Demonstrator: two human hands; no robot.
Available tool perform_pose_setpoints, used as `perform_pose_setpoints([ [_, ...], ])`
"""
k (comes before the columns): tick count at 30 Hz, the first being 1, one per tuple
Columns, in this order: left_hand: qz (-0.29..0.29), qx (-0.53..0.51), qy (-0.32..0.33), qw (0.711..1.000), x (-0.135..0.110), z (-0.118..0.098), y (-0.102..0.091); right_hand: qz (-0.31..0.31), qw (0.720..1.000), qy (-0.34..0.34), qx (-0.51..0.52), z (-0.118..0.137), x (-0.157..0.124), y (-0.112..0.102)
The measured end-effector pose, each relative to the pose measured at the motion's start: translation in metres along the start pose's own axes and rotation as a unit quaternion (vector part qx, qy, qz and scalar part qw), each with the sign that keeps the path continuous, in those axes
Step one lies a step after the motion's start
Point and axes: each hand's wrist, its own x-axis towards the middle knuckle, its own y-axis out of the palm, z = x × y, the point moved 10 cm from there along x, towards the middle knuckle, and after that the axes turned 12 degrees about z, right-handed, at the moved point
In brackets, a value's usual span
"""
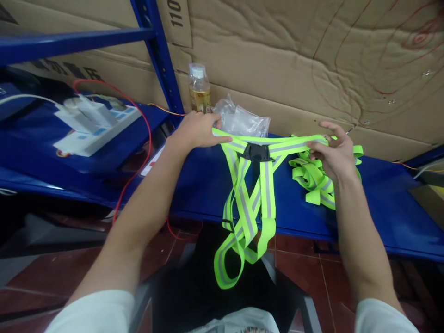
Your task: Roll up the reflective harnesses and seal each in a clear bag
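A neon yellow-green reflective harness [247, 213] with grey stripes is stretched level between my two hands. My left hand [198, 131] pinches its waist strap at the left end. At the right end, my right hand [332, 149] grips the same strap between thumb and fingers, the other fingers partly raised. A black buckle [256, 152] sits on the strap between the hands. The crossed shoulder straps hang below it, over the table's front edge, ending in loops. Beyond my right wrist a heap of similar neon straps [311, 178] lies on the blue table [204, 185].
A bottle with a yellow label [200, 95] and clear plastic bags [239, 121] stand at the back against cardboard [263, 60]. To the left, a white power strip [100, 132] carries plugs. A red cable [150, 138] loops down beside my left arm. A blue shelf post [163, 60] rises behind.
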Motion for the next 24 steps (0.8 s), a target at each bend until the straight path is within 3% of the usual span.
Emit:
perform_pose_setpoints([
  [4,-0.038,-0.039,-0.02,0.998,-0.002,0.0,-0.005,-0.111,0.991,-0.037,0.058,-0.008,0.005,-0.026],
  [7,-0.048,-0.059,-0.005,0.997,-0.002,-0.003,-0.007,-0.151,0.98,-0.055,0.115,-0.009,0.006,-0.033],
  [12,0.021,-0.082,0.034,0.996,0.004,-0.01,0.005,-0.158,0.975,-0.083,0.131,0.001,0.004,-0.033],
  [16,-0.022,-0.161,0.076,0.984,0.007,-0.01,0.0,-0.151,0.98,-0.091,0.097,0.008,0.0,-0.029],
  [24,-0.058,-0.4,-0.018,0.914,0.02,0.028,0.018,-0.165,0.977,-0.127,0.047,0.026,-0.015,-0.018],
])
